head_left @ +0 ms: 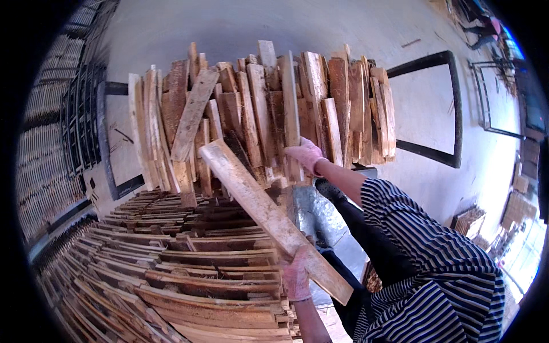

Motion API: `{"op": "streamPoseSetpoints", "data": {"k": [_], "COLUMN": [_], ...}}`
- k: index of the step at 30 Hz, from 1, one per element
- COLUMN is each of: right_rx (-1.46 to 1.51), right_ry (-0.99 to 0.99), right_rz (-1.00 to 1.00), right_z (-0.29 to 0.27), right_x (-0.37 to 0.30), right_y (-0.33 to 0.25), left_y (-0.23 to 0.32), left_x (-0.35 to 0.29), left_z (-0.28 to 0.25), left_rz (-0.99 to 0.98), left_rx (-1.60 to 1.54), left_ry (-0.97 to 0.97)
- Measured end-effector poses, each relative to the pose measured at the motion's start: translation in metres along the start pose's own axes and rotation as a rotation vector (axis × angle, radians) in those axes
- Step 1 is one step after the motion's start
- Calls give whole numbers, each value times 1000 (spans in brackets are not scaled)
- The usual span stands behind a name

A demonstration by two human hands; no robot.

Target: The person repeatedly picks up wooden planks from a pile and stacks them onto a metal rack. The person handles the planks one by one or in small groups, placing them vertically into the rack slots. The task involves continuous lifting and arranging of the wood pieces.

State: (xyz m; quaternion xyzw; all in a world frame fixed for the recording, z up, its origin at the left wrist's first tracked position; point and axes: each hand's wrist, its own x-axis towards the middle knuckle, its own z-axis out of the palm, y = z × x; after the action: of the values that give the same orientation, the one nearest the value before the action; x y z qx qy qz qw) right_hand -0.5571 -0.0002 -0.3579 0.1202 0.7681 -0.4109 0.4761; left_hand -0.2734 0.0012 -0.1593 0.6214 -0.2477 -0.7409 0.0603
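Observation:
My left hand (296, 275), in a pink glove, is closed round the lower part of a long wooden board (257, 203). That board slants up and to the left, its far end lying over the near edge of a row of boards. My right hand (306, 155), also gloved in pink, grips a narrow board (290, 108) near its lower end, among the others in the row. Rough wooden boards (251, 108) of uneven length lie side by side there. A loose grey-brown board (194, 114) rests askew on top of them at the left.
A large stack of boards (223, 280) fills the lower left. Dark metal frames (457, 108) stick out on both sides of the row. Corrugated sheeting (43, 131) and dark racks line the left. My shoe (330, 191) stands beside the row. Another person (486, 31) is far off at the upper right.

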Motion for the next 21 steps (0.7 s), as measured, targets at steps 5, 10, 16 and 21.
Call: {"op": "streamPoseSetpoints", "data": {"k": [5,10,16,21], "right_rx": [484,-68,-559,-740], "right_ry": [-268,-212,-476,-504], "right_rz": [-68,-298,-661,-762], "right_z": [-59,-104,-85,-75], "right_x": [-93,-248,-378,-478], "right_y": [-19,-12,-17,-10], "left_y": [-6,-13,-21,21], "left_x": [-19,-26,-70,-181], "left_z": [-6,7,50,-25], "left_rz": [-2,319,355,718], "left_rx": [37,544,-152,162], "left_ry": [62,66,-66,10]}}
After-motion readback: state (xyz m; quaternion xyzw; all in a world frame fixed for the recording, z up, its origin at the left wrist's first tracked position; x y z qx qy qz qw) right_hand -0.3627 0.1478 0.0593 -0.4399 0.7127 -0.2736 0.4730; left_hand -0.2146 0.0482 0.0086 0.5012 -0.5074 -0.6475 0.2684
